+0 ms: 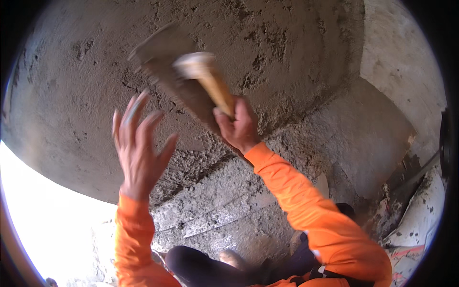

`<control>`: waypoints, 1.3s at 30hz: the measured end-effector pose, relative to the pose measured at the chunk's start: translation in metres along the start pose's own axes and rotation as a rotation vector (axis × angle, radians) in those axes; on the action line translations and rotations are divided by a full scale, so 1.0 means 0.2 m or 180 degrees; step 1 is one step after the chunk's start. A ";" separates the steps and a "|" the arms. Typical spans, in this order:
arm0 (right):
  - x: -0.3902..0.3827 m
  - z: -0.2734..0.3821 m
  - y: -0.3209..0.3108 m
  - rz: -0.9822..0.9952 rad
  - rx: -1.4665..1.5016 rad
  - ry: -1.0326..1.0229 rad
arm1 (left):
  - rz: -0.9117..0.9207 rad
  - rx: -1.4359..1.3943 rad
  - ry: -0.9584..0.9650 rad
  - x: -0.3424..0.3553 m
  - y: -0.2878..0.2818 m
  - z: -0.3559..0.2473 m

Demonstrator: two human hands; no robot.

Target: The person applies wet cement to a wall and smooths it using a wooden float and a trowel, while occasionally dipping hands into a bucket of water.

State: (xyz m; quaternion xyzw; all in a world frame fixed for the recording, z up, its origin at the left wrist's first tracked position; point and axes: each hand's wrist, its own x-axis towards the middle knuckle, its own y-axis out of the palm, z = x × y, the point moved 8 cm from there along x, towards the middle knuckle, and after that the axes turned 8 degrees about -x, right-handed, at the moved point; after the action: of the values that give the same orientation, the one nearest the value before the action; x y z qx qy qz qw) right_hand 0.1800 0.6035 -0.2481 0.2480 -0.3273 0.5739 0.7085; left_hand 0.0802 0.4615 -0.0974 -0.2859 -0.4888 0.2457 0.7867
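Observation:
My right hand [239, 125] is wrapped round the wooden handle of a plastering trowel [189, 95]. Its long flat blade lies tilted over a wall of wet grey mortar [291, 38]; motion blurs it, and I cannot tell whether it touches the surface. To the left, my left hand [138, 153] is raised in front of the same wall, fingers spread and holding nothing. Rough pits and a crack mark the mortar between the fingers and the blade.
Loose mortar crumbs lie along the wall's foot and over the floor boards [215, 225]. A bare lighter wall [397, 57] stands at the right. Mortar-spattered white sacks [416, 220] lie at the lower right. Bright light fills the lower left.

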 end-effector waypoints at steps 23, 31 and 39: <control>0.82 0.15 0.07 -0.1910 -0.0691 0.0225 | -0.1470 0.1712 0.0018 0.18 -0.11 0.90; 0.74 -1.38 -0.88 -0.2535 -0.0075 0.2339 | -0.1398 0.1785 -0.0051 0.33 -0.20 1.11; 0.64 -0.88 -0.35 -0.1770 0.0201 0.1620 | -0.1366 0.1614 0.0248 0.76 -0.08 0.90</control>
State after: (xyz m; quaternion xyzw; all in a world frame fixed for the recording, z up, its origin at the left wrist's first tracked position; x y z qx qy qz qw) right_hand 0.2955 0.7997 -0.2681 0.1986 -0.0432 0.4127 0.8879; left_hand -0.0217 0.5891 0.0738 0.0192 -0.4307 0.1772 0.8847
